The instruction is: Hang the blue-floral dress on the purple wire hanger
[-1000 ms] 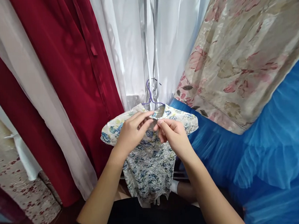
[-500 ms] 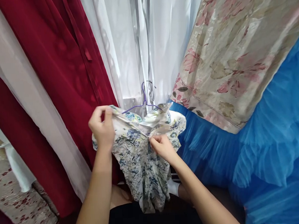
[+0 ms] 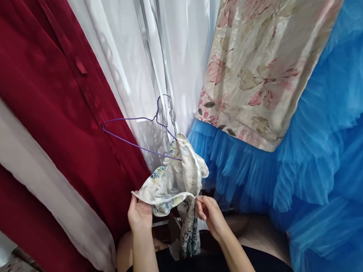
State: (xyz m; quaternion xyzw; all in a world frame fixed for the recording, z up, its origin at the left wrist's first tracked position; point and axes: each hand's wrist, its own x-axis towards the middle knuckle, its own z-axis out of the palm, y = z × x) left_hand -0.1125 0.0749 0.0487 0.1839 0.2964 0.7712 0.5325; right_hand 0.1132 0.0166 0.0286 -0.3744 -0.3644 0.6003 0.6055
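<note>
A small blue-and-white floral garment (image 3: 174,183) hangs crumpled from one end of a thin purple wire hanger (image 3: 132,132). The hanger's left arm is bare and its hook sits on a shiny rail strip. My left hand (image 3: 139,213) grips the garment's left edge with closed fingers. At the lower right side of the cloth, my right hand (image 3: 209,213) pinches it. Both hands are low in the view, just below the bunched fabric.
A dark red dress (image 3: 46,102) hangs at left beside pale fabric (image 3: 34,180). White sheer cloth (image 3: 125,53) hangs behind. A cream floral garment (image 3: 265,54) and a blue tulle skirt (image 3: 316,157) fill the right. My knees show at the bottom.
The garment has slipped off the hanger's left arm and been pulled downward. Both hands moved lower with the cloth, and the bare hanger now tilts.
</note>
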